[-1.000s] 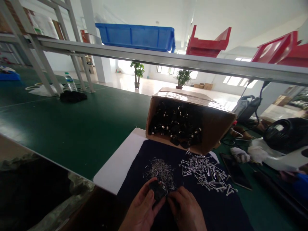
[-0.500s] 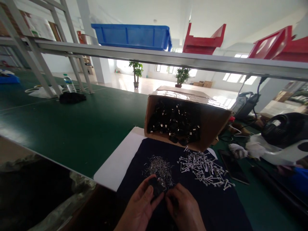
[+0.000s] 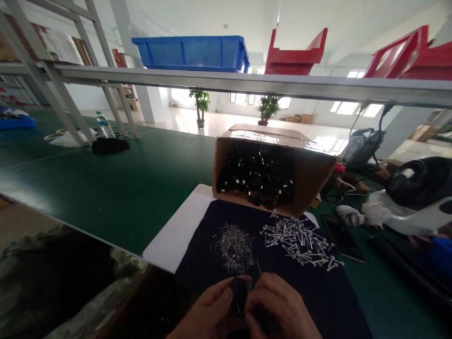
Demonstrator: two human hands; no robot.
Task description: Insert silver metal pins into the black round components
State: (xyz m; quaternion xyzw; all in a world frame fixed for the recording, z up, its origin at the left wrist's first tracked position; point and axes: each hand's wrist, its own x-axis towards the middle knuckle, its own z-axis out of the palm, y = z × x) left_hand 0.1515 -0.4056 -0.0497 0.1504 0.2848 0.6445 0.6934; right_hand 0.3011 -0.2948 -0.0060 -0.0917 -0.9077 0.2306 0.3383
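My left hand is closed round a small black part, holding it low over the dark cloth between thumb and fingers. Close against the part's right side, my right hand has its fingers pinched together. A thin metal pin sticks up from these fingers; its lower end is hidden. Just beyond my hands lies a heap of small metal pins. To its right is a loose pile of longer, headed metal pins. Behind them, a cardboard box on its side holds many black parts with shiny metal bits.
Dark cloth covers a white board on the green table. At right are a phone, crumpled white gloves and a black-and-white fan. Overhead, a shelf carries a blue bin and red bins.
Both hands have drawn nearer to me, away from the small-pin heap. The black part has been turned, and my right fingers now meet it. A thin pin now shows above my right hand.
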